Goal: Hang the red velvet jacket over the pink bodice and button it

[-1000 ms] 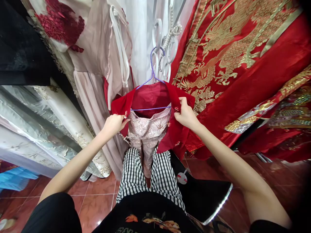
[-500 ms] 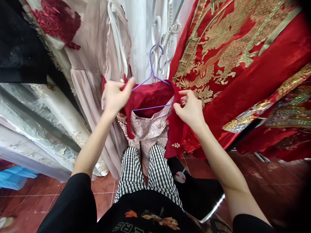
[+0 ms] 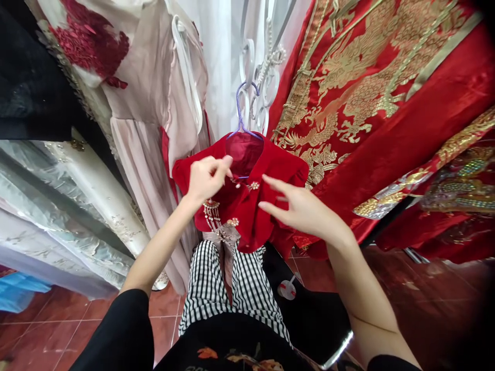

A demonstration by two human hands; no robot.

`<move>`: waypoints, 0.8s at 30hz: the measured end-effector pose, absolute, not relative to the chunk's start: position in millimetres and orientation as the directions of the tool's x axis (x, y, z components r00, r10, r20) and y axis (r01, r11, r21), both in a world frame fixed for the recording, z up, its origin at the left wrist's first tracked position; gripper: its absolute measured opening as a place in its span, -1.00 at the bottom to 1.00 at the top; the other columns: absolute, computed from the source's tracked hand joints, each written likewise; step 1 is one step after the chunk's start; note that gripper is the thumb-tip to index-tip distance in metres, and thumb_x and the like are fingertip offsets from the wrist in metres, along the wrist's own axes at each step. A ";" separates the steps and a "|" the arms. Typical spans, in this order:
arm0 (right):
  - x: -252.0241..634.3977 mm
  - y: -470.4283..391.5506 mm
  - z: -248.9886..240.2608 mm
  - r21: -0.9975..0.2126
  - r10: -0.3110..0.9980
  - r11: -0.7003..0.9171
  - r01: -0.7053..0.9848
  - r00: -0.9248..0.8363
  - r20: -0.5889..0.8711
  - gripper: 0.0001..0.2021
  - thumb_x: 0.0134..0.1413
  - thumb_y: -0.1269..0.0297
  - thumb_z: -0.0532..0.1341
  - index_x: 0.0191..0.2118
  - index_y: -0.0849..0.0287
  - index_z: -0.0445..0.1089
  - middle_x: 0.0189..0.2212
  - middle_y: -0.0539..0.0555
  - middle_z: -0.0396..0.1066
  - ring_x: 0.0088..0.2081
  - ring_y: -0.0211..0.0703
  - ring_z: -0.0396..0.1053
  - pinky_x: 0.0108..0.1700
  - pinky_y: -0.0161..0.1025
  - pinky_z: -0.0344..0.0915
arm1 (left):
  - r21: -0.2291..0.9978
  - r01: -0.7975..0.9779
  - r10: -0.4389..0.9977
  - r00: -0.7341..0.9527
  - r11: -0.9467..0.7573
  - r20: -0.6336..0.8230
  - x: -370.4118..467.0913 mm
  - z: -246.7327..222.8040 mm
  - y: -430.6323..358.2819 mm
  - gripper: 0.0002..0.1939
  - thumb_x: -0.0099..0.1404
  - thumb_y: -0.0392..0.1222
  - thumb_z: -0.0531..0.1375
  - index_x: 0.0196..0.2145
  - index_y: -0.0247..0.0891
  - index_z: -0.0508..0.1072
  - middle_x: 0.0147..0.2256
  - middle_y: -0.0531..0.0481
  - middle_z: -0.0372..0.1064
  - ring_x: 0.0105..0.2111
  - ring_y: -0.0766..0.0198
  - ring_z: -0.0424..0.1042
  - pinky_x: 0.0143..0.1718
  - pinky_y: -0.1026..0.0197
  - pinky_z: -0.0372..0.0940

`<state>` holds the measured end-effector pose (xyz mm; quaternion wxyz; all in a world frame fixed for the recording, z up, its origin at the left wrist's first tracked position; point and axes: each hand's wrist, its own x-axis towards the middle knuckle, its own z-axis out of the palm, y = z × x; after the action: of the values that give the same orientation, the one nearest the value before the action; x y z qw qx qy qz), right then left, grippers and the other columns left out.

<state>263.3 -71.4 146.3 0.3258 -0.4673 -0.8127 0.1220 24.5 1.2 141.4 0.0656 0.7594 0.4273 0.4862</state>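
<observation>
Red jacket (image 3: 249,216) dead ctr on purple hanger (image 3: 239,111), hung on white scrolled rack (image 3: 242,62), just past checked trousers (image 3: 211,278). L hand (image 3: 209,178) at jacket front nr neckline, fingers curled, thumb nr index; blurred, can't tell if pinching cloth. R hand (image 3: 299,206) in front of opp. side, fingers spread, thumb apart; can't tell if touching. Floor (image 3: 62,335): reddish-brown tile, pale grout, bit glossy. Low R, next to trousers: black panel (image 3: 309,314) w/ bright edge. Room packed w/ clothes: pink dress (image 3: 139,98) L of jacket, pale gowns (image 3: 96,201) + blue cloth (image 3: 23,288) further L; upper R, red gown (image 3: 348,103) w/ gold pattern. White curtain (image 3: 216,56) in bkgd.
</observation>
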 end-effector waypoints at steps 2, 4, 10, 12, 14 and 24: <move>279.3 -56.8 151.7 -0.438 0.816 0.494 0.751 -0.227 0.532 -0.43 0.16 0.07 0.22 0.28 0.03 0.27 0.22 0.15 0.35 0.18 0.19 0.37 0.22 0.19 0.30 | 0.439 0.709 0.670 0.065 -0.552 0.739 0.7 148.4 13.1 -0.49 0.43 0.16 -0.03 -0.36 -0.21 0.54 -0.36 -0.09 0.51 -0.22 0.16 0.45 -0.04 0.13 0.28; 293.4 -30.3 150.6 -0.378 0.766 0.466 0.800 -0.152 0.624 -0.44 0.19 0.12 0.19 0.28 0.12 0.25 0.26 0.20 0.29 0.27 0.19 0.25 0.29 0.22 0.17 | 0.375 0.789 0.698 0.093 -0.486 0.710 -26.1 149.7 25.4 -0.59 0.37 0.14 0.08 -0.13 -0.21 0.53 -0.14 -0.12 0.53 -0.07 0.09 0.44 0.02 0.11 0.27; 325.6 37.6 125.8 -0.455 0.757 0.451 0.768 -0.059 0.651 -0.66 0.14 0.05 0.24 -0.07 0.15 0.44 -0.07 0.19 0.54 0.01 0.11 0.48 0.14 0.10 0.33 | 0.584 0.707 0.892 0.150 -0.398 0.427 -106.3 128.7 27.5 -0.49 0.13 0.29 0.28 -0.29 -0.26 0.57 -0.29 -0.05 0.57 -0.26 0.07 0.51 -0.21 0.19 0.36; 335.4 44.3 115.6 -0.580 0.762 0.449 0.680 0.048 0.646 -0.65 0.04 -0.05 0.31 -0.20 0.13 0.45 -0.18 0.12 0.57 -0.09 0.06 0.52 0.08 0.03 0.39 | 0.708 0.606 0.930 0.181 -0.363 0.321 -121.1 113.5 19.9 -0.48 0.09 0.30 0.30 -0.31 -0.26 0.57 -0.29 -0.07 0.57 -0.26 0.06 0.52 -0.24 0.17 0.40; 342.2 47.7 98.9 -0.706 0.778 0.445 0.551 0.152 0.609 -0.60 -0.03 -0.11 0.34 -0.24 0.12 0.45 -0.19 0.12 0.57 -0.11 0.06 0.53 0.03 -0.01 0.43 | 0.758 0.582 0.953 0.240 -0.294 0.185 -126.2 92.1 14.8 -0.47 0.06 0.33 0.31 -0.34 -0.25 0.58 -0.32 -0.09 0.59 -0.28 0.04 0.54 -0.25 0.15 0.43; 328.6 22.4 -63.6 -0.914 0.936 0.134 0.383 0.253 0.243 -0.43 0.04 -0.27 0.18 -0.13 0.16 0.49 0.03 0.24 0.52 0.14 0.17 0.43 0.26 0.05 0.28 | 0.829 0.502 0.964 0.212 -0.247 0.159 -98.9 -10.0 -1.0 -0.37 0.07 0.37 0.25 -0.17 -0.24 0.56 0.01 -0.15 0.53 0.09 -0.08 0.43 0.23 -0.04 0.26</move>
<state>328.6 22.4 -63.6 0.5153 -0.6007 -0.5491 0.2686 -98.9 -1.0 -10.0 0.3272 0.7062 0.5192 0.3530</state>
